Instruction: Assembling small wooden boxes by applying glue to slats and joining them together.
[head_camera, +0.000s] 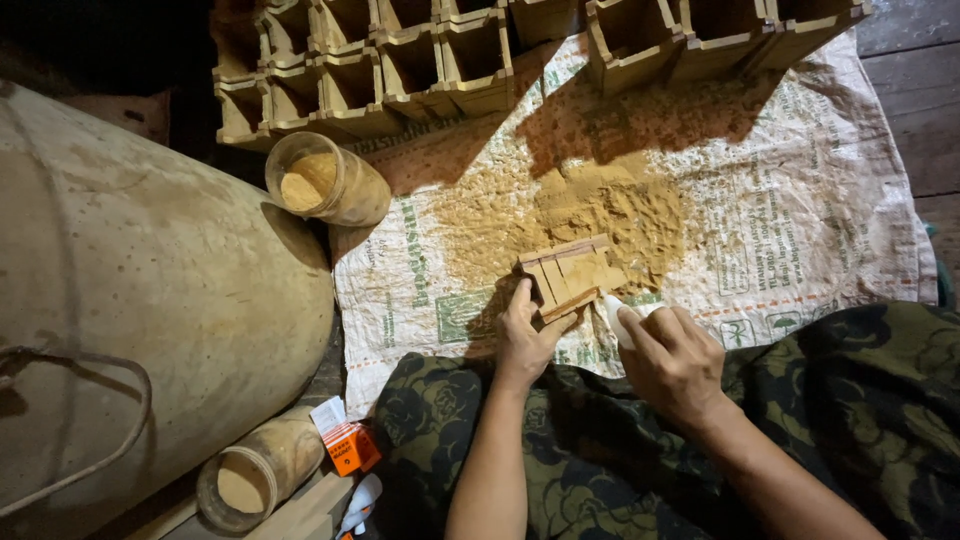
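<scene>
Two hands: left hand (524, 340), right hand (672, 362). One small wooden mould (567, 274) on the powder. One heap of ochre powder (590, 215). One printed woven sack (800, 230) spread flat. Two open jars of powder: upper jar (325, 180), lower jar (258, 478). Stacked wooden box moulds (440, 65) along the top, at least a dozen; exact count unclear. One small orange carton (350, 447). One large pale drum (140, 290).

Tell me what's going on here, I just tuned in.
A person sits over a printed woven sack spread on the floor, with a heap of tan powder on it. The left hand steadies a small wooden mould at the edge of the heap, already dusted with powder. The right hand holds a small white scraper beside it. Rows of empty wooden moulds sit at the far edge, and a jar of powder lies tipped near a big drum.
</scene>
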